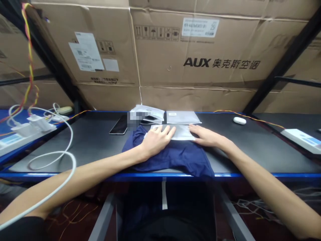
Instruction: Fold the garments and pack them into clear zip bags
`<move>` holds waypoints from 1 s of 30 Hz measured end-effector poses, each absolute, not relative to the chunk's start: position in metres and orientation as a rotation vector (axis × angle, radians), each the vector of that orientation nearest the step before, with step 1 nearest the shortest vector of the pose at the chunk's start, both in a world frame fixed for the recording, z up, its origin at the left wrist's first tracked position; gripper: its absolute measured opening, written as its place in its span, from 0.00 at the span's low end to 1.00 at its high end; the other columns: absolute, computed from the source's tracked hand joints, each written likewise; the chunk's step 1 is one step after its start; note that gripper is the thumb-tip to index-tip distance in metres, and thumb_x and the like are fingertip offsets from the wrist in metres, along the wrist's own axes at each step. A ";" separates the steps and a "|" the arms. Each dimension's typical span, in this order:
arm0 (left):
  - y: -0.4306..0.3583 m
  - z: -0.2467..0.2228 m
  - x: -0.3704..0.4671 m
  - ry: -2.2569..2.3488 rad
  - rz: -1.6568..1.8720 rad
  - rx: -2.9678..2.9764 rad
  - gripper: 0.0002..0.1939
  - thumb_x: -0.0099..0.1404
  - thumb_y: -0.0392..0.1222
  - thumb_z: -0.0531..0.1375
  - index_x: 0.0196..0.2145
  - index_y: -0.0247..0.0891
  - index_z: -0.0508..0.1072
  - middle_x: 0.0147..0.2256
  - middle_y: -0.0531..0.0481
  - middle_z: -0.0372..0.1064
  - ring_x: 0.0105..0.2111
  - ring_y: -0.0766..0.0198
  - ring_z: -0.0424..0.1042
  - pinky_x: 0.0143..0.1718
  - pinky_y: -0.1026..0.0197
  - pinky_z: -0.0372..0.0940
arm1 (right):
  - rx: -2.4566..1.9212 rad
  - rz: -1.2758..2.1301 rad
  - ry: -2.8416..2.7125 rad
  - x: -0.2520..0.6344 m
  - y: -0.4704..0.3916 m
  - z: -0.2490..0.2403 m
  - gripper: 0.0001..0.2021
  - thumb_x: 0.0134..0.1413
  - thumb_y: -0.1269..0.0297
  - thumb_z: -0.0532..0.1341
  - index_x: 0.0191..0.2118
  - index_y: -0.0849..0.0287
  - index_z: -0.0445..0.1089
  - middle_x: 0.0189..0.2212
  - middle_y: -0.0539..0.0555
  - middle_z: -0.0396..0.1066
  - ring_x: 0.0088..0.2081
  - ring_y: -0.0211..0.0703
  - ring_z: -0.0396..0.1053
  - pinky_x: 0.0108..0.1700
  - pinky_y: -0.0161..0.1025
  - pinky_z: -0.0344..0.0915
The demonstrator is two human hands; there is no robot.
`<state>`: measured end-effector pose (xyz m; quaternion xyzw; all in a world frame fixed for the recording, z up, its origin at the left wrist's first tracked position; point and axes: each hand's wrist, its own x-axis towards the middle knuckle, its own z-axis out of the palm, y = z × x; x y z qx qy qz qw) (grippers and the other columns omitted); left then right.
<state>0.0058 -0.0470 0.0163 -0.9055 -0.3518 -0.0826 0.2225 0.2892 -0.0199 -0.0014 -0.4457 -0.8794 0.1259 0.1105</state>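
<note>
A pale translucent packet (182, 133) lies on a crumpled navy blue cloth (175, 156) near the middle of the table. My left hand (158, 140) rests flat over the packet's left part and the cloth, fingers spread and pointing away from me. At the packet's right end lies my right hand (206, 135), its fingers stretched out and touching the edge. Neither hand is wrapped round anything. Just behind them is another flat pale packet (183, 117), and to its left sits a small pile of similar packets (150, 113).
A dark phone (119, 125) lies left of the pile. White cables and a power strip (22, 135) are at the left; a white case (239, 120) and another strip (303, 140) are at the right. Large cardboard boxes (160, 67) stand behind the black table (92, 147).
</note>
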 end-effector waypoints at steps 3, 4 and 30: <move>-0.047 0.009 0.011 -0.957 -0.162 -2.567 0.26 0.72 0.31 0.47 0.66 0.36 0.64 0.57 0.35 0.70 0.50 0.45 0.73 0.41 0.50 0.71 | -1.253 0.349 -2.610 0.291 -0.019 -0.001 0.27 0.65 0.53 0.54 0.66 0.55 0.64 0.66 0.59 0.63 0.66 0.59 0.60 0.67 0.57 0.58; -0.044 0.010 0.010 -0.936 -0.169 -2.601 0.26 0.71 0.32 0.50 0.66 0.36 0.63 0.57 0.36 0.70 0.50 0.44 0.73 0.42 0.49 0.71 | -1.234 0.333 -2.619 0.291 -0.019 0.000 0.26 0.66 0.54 0.53 0.66 0.55 0.64 0.66 0.59 0.64 0.66 0.58 0.62 0.66 0.56 0.60; 0.009 0.003 -0.092 -0.299 -0.639 -2.756 0.11 0.73 0.36 0.55 0.43 0.38 0.78 0.43 0.46 0.80 0.43 0.61 0.80 0.40 0.63 0.73 | -1.439 -0.381 -2.324 0.286 -0.025 -0.003 0.15 0.64 0.68 0.55 0.48 0.60 0.78 0.50 0.62 0.78 0.58 0.56 0.72 0.62 0.55 0.66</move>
